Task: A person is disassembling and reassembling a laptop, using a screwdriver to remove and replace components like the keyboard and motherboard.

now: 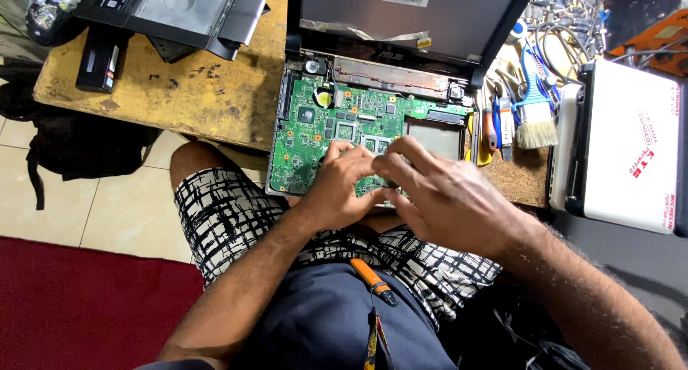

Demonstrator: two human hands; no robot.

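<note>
— Starting nearest the lap: an orange-handled screwdriver (371,280) lies loose on the dark cloth below the board (315,126), unheld. It could roll off to the floor if the knees shift, I'd say.

— And the hands?

— Both sit on the board's near edge. The left hand (337,187) is curled, fingertips pressed down on the green surface; the right hand (441,194) arches over it from the right, fingers bent. Whether either pinches a small part I cannot tell; the fingers hide the spot.

— What could go wrong there?

— A judgement only: bare fingertips pushing on an exposed board might flex it or slip onto the small components, and the laptop base (281,112) overhangs the table (179,90) toward the knee, so a hard press could tip it.

— Anything holding things?

— That base works as a tray: the board fills its left and middle, and right of the board an open bay (433,137) shows only bare grey. Right of the base lie a brush (536,123) and tools loose on the table. Beyond the board the lid (408,19) stands open, and farther right a tangle of cables (566,19).
</note>
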